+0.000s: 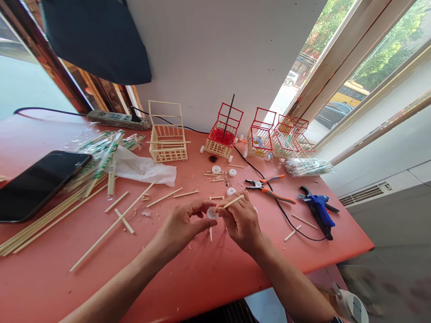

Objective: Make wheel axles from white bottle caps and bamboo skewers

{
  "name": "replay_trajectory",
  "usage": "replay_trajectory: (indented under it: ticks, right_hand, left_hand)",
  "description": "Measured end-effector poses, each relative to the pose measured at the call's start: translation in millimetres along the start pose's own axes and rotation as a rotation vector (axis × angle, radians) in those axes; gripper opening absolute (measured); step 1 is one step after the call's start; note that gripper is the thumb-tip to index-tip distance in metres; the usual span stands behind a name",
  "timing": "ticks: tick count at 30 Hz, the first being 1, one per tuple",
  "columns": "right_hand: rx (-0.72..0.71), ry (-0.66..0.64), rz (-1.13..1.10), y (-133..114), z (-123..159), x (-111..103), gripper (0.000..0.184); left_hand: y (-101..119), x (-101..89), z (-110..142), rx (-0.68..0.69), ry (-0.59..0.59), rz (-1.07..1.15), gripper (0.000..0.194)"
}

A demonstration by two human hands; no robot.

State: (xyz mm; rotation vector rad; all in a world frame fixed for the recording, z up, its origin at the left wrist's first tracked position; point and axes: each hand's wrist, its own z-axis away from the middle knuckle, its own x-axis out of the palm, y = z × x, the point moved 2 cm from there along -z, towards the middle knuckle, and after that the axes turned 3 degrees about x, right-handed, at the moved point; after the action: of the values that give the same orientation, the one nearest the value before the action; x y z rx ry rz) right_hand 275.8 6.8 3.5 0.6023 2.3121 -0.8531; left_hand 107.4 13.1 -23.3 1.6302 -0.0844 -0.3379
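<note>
Between thumb and fingers my left hand (188, 220) holds a small white plastic wheel (212, 213). My right hand (243, 224) grips a short wooden stick (233, 201), its lower end close to the wheel; whether the two touch I cannot tell. Just beyond my hands lie more white wheels (231, 191) and short cut stick pieces (216, 198). A long bare stick (112, 226) lies slantwise to the left of my left hand, across a short piece.
Pliers (259, 184) and a blue glue gun (319, 208) with a black cord lie right. Small stick-built carts (167, 143) stand along the wall. Left are a phone (40, 184), wrapped chopsticks (104, 157) and a power strip (114, 119).
</note>
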Motion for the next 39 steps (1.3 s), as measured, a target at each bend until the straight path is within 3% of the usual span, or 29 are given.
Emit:
replay_trajectory:
  ticks: [8, 13, 29, 39]
  right_hand:
    - [-0.024, 0.026, -0.006, 2, -2, -4, 0.02]
    - [-0.041, 0.008, -0.025, 2, -2, -4, 0.019]
    - [-0.046, 0.009, -0.024, 1, -2, -3, 0.024]
    - [-0.067, -0.002, 0.006, 4, -3, -5, 0.02]
  left_hand:
    - [-5, 0.6, 0, -0.066, -0.146, 0.087, 0.052]
    - [-11, -0.8, -1, -0.072, -0.202, 0.21, 0.049]
    - [-7, 0.2, -3, -0.121, -0.136, 0.352, 0.038]
    - [-12, -4.7, -1, -0.187, -0.25, 0.276, 0.065]
